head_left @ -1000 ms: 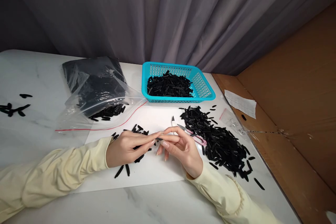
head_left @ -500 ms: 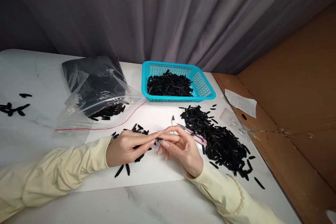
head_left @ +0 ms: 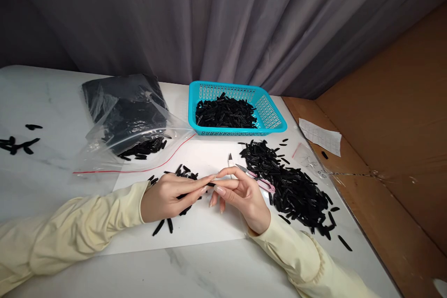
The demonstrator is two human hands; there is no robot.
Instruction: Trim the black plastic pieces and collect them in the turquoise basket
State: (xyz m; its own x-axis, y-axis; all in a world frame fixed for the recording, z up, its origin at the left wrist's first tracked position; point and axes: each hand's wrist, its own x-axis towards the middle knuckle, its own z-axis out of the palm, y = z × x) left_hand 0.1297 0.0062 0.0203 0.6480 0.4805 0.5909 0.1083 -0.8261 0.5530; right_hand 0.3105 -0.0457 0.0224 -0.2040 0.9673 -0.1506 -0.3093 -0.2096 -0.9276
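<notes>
Between my two hands, over the white sheet (head_left: 213, 228), is a thin black strip (head_left: 211, 184). My left hand (head_left: 174, 193) pinches one end of it between thumb and fingers. My right hand (head_left: 240, 191) is closed on the other end, thumb and fingertips meeting my left fingertips. Under and beside my left hand lie loose black strips (head_left: 170, 225), partly hidden by it. Just beyond my right hand are pink-handled snips (head_left: 267, 185) and a small pointed blade with a white handle (head_left: 230, 160). What exactly the black strips are, I cannot tell.
A blue basket (head_left: 237, 131) holding black strips stands at the back. Left of it lies a clear zip bag (head_left: 101, 158) with black contents. A big heap of strips (head_left: 296, 191) spreads at right, beside a small plastic bag (head_left: 310, 160) and a cardboard wall (head_left: 394, 116).
Both hands stay almost in place. The black strip shows a little more clearly between the fingertips now.
</notes>
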